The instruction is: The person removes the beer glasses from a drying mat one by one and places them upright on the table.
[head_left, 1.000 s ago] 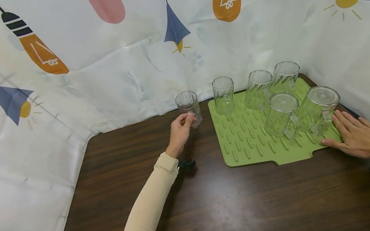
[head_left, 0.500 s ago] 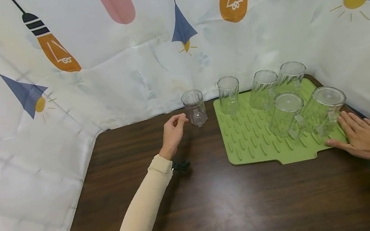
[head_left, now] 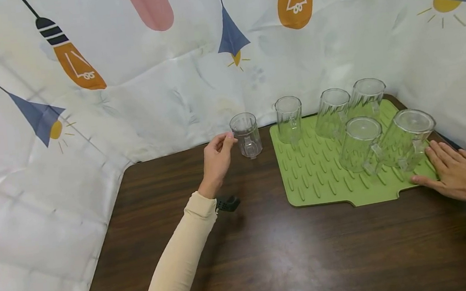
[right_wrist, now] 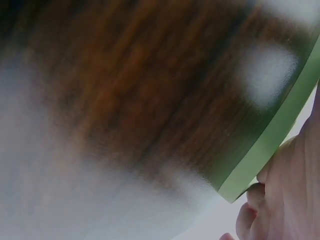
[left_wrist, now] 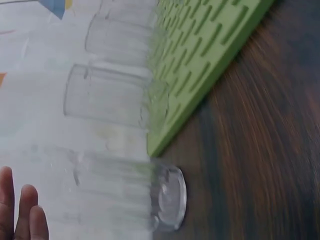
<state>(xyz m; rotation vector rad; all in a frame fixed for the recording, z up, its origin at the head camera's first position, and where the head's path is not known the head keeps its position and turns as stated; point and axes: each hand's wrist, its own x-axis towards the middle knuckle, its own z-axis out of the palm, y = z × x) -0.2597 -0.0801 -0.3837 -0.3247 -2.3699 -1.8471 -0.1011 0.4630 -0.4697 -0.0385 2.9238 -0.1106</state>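
Note:
A clear glass mug (head_left: 246,136) stands on the brown table left of the green mat, its handle facing the front. My left hand (head_left: 216,160) hovers just left of this mug, near its rim, holding nothing. In the left wrist view, fingers (left_wrist: 26,215) show loosely extended in the lower left, apart from the mug (left_wrist: 167,197). My right hand (head_left: 463,169) lies flat with spread fingers at the right edge of the green ribbed drying mat (head_left: 314,189). Several glass mugs stand on the mat; the nearest to that hand is a large upside-down mug (head_left: 410,136).
Along the mat's back are a left glass mug (head_left: 289,120) and two more. Another upside-down mug (head_left: 360,146) stands mid-mat. A printed white curtain (head_left: 160,101) hangs behind and beside the dark wood table (head_left: 270,255).
My left hand has let go of the mug's handle, drawn back to the left, then risen slightly beside the rim. The right hand stays on the mat edge. The view has shifted a little.

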